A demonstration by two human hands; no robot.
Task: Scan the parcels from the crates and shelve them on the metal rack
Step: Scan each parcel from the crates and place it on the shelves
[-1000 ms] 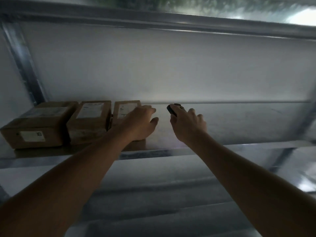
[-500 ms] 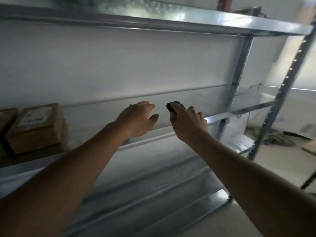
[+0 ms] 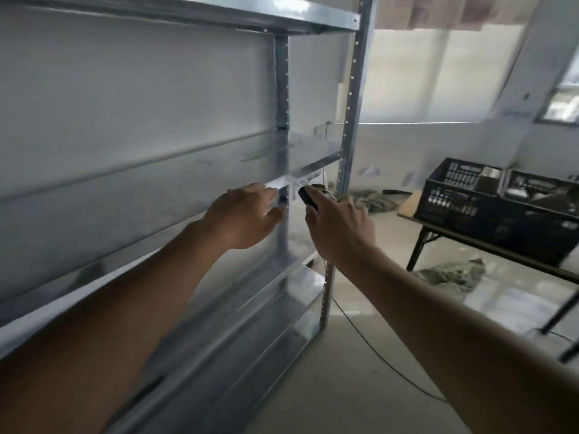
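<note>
Both arms reach out in front of the metal rack (image 3: 351, 98). The left hand (image 3: 247, 217) is empty. Its fingers are loosely spread and a little bent, with the tips close to the front edge of the middle shelf (image 3: 194, 170). I cannot tell if they touch the edge. The right hand (image 3: 341, 228) is closed around a small black scanner (image 3: 307, 196). The top of the scanner sticks out above the fingers, just beside a white label (image 3: 308, 180) on the shelf edge. The shelves in view have nothing on them, and no parcels show on the rack here. To the right, well apart from the rack, two dark plastic crates (image 3: 463, 195) sit side by side on a folding table (image 3: 488, 245). There are things inside the crates, but they are too blurry to name. A thin cable (image 3: 372, 355) runs across the pale floor (image 3: 360, 386), and a green cloth (image 3: 451, 277) lies on the floor under the table.
</note>
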